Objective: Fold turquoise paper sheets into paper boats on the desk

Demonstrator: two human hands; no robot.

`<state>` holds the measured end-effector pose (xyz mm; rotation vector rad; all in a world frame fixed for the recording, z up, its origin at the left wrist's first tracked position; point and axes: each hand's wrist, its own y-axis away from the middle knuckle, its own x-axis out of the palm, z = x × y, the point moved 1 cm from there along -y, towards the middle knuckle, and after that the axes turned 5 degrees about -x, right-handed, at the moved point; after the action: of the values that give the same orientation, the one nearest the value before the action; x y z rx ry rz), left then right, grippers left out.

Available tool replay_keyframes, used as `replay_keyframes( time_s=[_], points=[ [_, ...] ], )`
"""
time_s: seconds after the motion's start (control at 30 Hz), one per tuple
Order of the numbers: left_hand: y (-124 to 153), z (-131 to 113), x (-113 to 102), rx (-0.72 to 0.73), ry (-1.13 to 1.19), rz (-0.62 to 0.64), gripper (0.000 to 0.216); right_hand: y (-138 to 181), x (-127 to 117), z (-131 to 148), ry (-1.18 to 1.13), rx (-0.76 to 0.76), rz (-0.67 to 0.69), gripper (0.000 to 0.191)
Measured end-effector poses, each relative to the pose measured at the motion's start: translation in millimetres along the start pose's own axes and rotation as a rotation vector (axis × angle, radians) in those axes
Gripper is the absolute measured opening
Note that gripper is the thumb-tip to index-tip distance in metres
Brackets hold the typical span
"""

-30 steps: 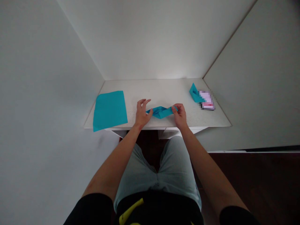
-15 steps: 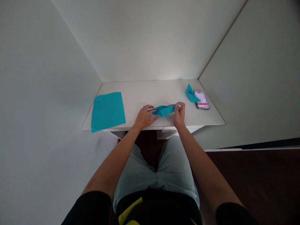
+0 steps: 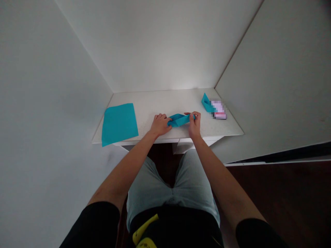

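Between my hands, over the front half of the white desk, is a folded blue paper boat (image 3: 179,120), long and narrow with its sides spread a little. My left hand (image 3: 160,124) pinches its left tip between thumb and fingers. At the opposite tip, my right hand (image 3: 194,123) grips the paper, thumb on the near side and fingers behind. Whether the boat's underside touches the desk I cannot tell.
A flat blue paper sheet (image 3: 120,124) lies at the desk's left, its corner over the front edge. On the right, another folded blue paper boat (image 3: 206,103) leans by a blurred phone-like object (image 3: 219,109). Walls enclose the white desk (image 3: 165,98).
My left hand has closed from spread fingers onto the boat's left tip. The boat looks a little more spread. The whole view has shifted slightly.
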<state>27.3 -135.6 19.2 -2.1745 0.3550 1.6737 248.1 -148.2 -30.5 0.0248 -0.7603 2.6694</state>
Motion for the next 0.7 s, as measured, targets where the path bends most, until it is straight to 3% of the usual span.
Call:
replay_keyframes(
  time_s=[0.17,0.33,0.53,0.7],
  points=[
    [-2,-9,-7,-0.026,-0.086,0.058,0.039,2,1,-2,0.004,-0.014,-0.028,0.042],
    [-3,-25,-12,0.035,-0.144,0.027,0.035,3,2,-1,0.02,0.005,-0.032,0.043],
    [-5,-26,-24,-0.023,-0.09,0.014,0.027,0,-2,-6,0.003,0.032,-0.084,0.046],
    [3,-16,-35,-0.11,0.094,-0.157,0.019,-1,-2,-12,0.023,0.053,-0.075,0.047]
  ],
)
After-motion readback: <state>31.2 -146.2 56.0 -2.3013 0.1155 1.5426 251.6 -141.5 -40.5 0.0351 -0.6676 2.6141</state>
